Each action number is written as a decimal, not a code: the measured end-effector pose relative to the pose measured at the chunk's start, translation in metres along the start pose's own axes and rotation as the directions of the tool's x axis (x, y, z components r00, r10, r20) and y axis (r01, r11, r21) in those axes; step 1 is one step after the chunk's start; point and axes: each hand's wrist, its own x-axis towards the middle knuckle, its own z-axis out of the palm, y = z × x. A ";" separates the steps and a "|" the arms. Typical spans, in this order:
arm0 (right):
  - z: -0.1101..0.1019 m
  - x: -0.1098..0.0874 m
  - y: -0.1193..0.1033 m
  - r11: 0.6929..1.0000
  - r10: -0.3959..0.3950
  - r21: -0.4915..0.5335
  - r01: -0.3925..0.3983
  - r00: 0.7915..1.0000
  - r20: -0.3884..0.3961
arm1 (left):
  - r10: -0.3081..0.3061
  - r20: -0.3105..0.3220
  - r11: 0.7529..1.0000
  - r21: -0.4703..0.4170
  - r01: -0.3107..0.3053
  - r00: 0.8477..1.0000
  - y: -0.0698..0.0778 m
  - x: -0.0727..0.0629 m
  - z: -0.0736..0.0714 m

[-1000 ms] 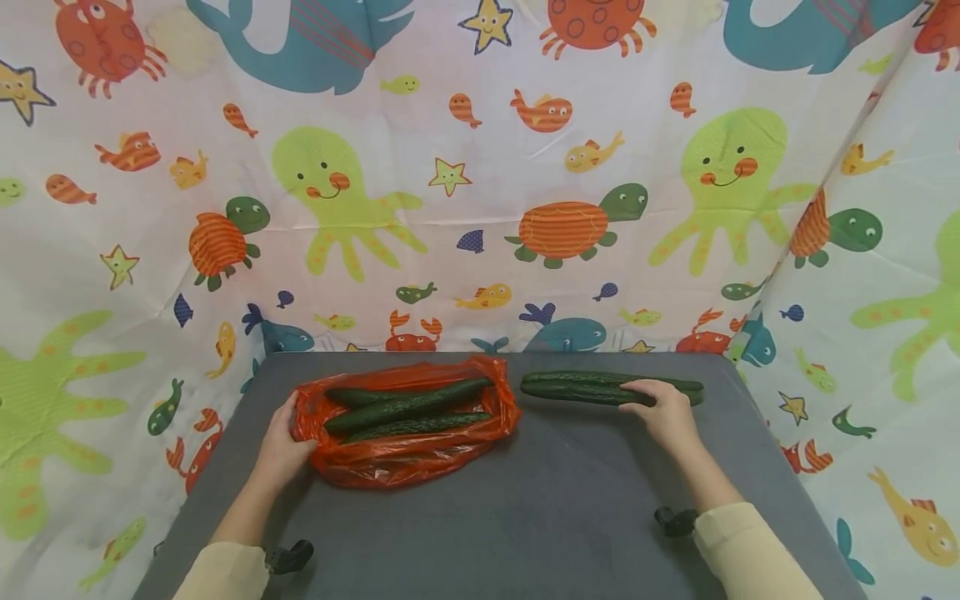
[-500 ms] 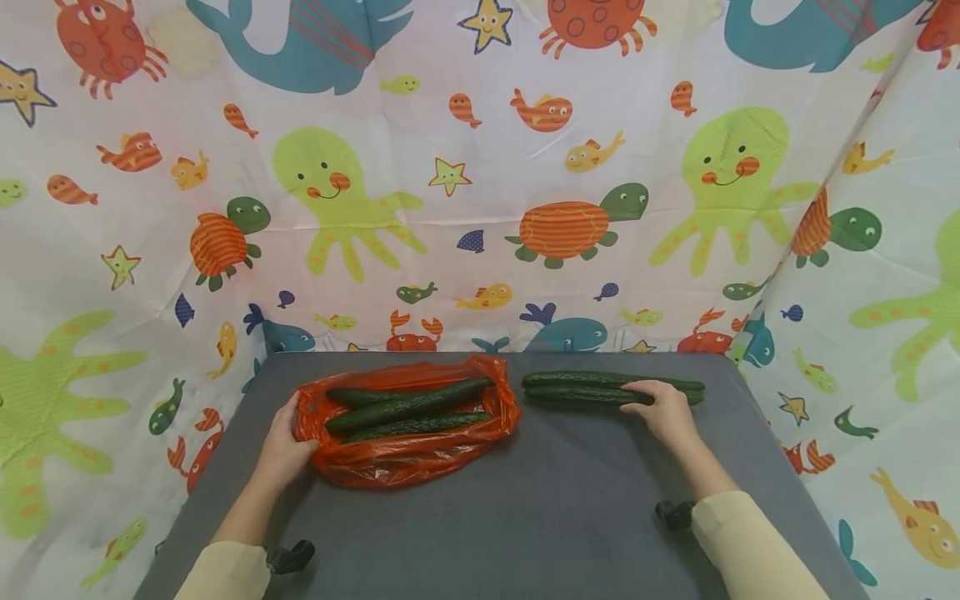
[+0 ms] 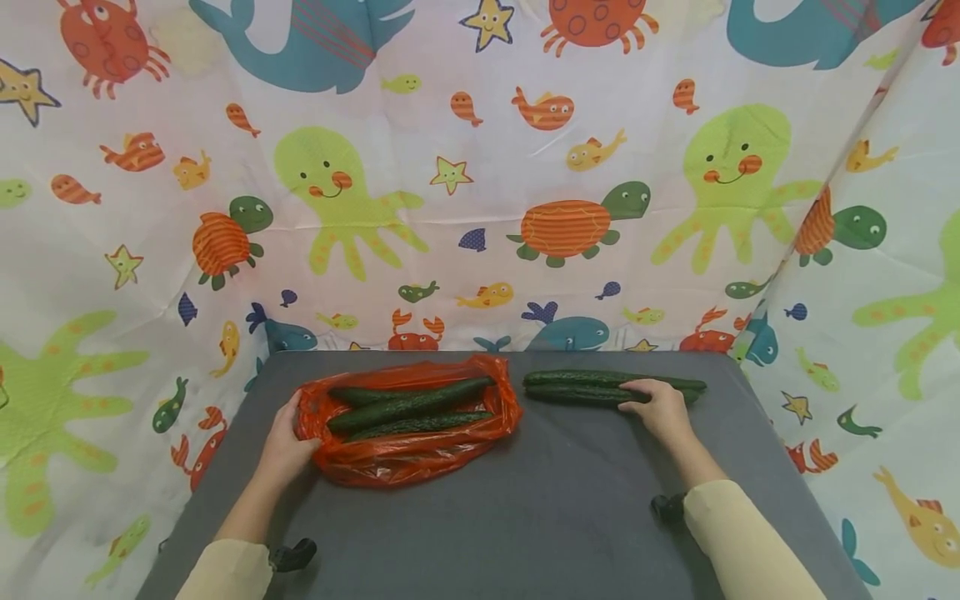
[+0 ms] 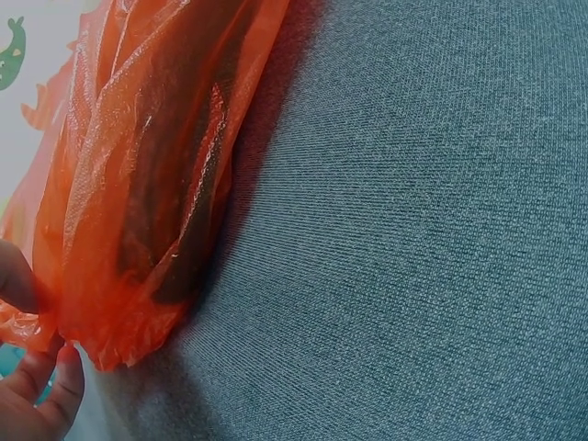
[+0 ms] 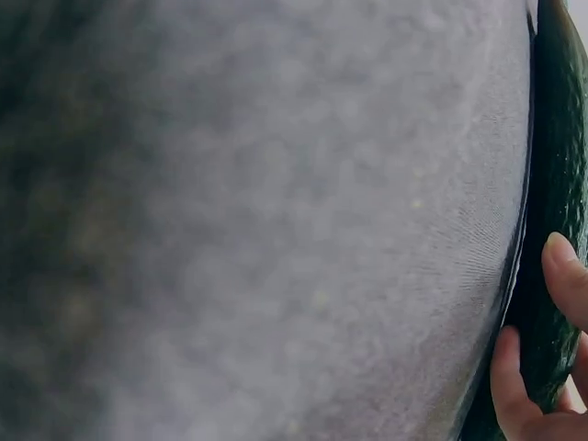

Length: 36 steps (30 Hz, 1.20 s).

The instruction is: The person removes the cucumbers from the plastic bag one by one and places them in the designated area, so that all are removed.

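Observation:
In the head view, an orange-red plastic bag (image 3: 405,467) lies at the left of the table with its mouth open upward. Three dark green cucumbers (image 3: 408,406) show inside it. My left hand (image 3: 287,442) pinches the bag's left end; the left wrist view shows a thumb (image 4: 16,280) and fingertips on the thin plastic. To the right of the bag, two more cucumbers (image 3: 570,392) lie side by side, pointing left to right. My right hand (image 3: 663,410) grips the nearer one, its thumb and fingers around it in the right wrist view, partly hiding it.
A grey cloth-covered table (image 3: 480,533) carries everything. Behind and at both sides hangs a white curtain (image 3: 450,242) printed with sea animals. Small black devices (image 3: 294,555) are strapped at both wrists, near the pale sleeves.
My right forearm has shifted slightly to the left. Both hands, the bag and the cucumbers otherwise keep their places.

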 end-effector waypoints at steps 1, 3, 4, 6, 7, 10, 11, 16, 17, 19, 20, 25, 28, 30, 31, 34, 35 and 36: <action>0.000 0.000 0.000 1.000 -0.010 -0.010 0.010 1.000 -0.003 | 0.000 0.004 1.000 -0.001 0.000 1.000 0.000 0.000 0.000; 0.001 -0.001 0.000 0.999 -0.032 -0.030 0.032 0.999 -0.011 | 0.002 0.009 1.000 0.002 -0.002 1.000 0.000 0.001 0.000; 0.001 -0.001 -0.001 0.998 -0.039 -0.040 0.039 0.999 -0.016 | 0.003 0.011 1.000 0.003 -0.003 1.000 0.000 0.001 0.000; 0.002 -0.002 -0.001 0.997 -0.047 -0.061 0.046 0.999 -0.022 | 0.007 0.010 1.000 0.005 -0.007 1.000 0.000 0.002 0.000; 0.002 -0.003 -0.001 0.996 -0.045 -0.074 0.043 0.999 -0.027 | 0.009 0.010 1.000 0.005 -0.009 1.000 0.000 0.002 0.000; 0.002 -0.007 -0.002 0.995 -0.033 -0.095 0.029 0.998 -0.047 | 0.023 0.011 1.000 0.005 -0.023 1.000 -0.001 0.001 0.000; 0.002 -0.008 -0.002 0.995 -0.031 -0.101 0.026 0.998 -0.053 | 0.024 0.013 1.000 0.004 -0.024 1.000 -0.001 0.001 0.000; 0.001 -0.013 -0.002 0.994 -0.024 -0.104 0.018 0.998 -0.052 | 0.020 0.022 1.000 -0.008 -0.020 1.000 -0.007 -0.003 0.001; 0.001 -0.014 -0.002 0.995 -0.031 -0.101 0.025 0.998 -0.054 | 0.017 0.023 1.000 -0.011 -0.016 1.000 -0.008 -0.004 0.001; 0.001 -0.014 -0.002 0.995 -0.046 -0.090 0.041 0.997 -0.057 | 0.017 0.019 1.000 -0.013 -0.016 1.000 -0.009 -0.005 0.001; 0.001 -0.015 -0.003 0.995 -0.055 -0.082 0.050 0.997 -0.060 | 0.017 0.015 1.000 -0.016 -0.017 1.000 -0.009 -0.006 0.001; -0.002 -0.013 -0.011 0.994 -0.100 -0.050 0.096 0.990 -0.103 | 0.023 0.002 1.000 -0.018 -0.023 1.000 -0.004 -0.004 -0.002; -0.005 -0.010 -0.022 0.993 -0.117 -0.029 0.114 0.985 -0.130 | 0.027 0.001 1.000 -0.013 -0.027 1.000 -0.002 -0.001 -0.003; -0.008 -0.009 -0.031 0.991 -0.134 -0.011 0.134 0.980 -0.144 | 0.026 0.002 1.000 -0.010 -0.026 1.000 -0.002 0.000 -0.003; -0.009 -0.008 -0.036 0.990 -0.143 -0.005 0.144 0.978 -0.150 | 0.026 0.002 1.000 -0.010 -0.026 1.000 -0.001 0.001 -0.003; -0.013 -0.007 -0.050 0.986 -0.161 0.011 0.165 0.973 -0.163 | 0.026 0.004 1.000 -0.007 -0.026 1.000 -0.001 0.001 -0.003; -0.013 -0.007 -0.054 0.986 -0.163 0.015 0.168 0.973 -0.163 | 0.026 0.005 1.000 -0.009 -0.026 1.000 -0.001 0.001 -0.003; -0.013 -0.007 -0.059 0.986 -0.164 0.017 0.169 0.973 -0.164 | 0.027 0.007 1.000 -0.010 -0.027 1.000 -0.001 0.001 -0.004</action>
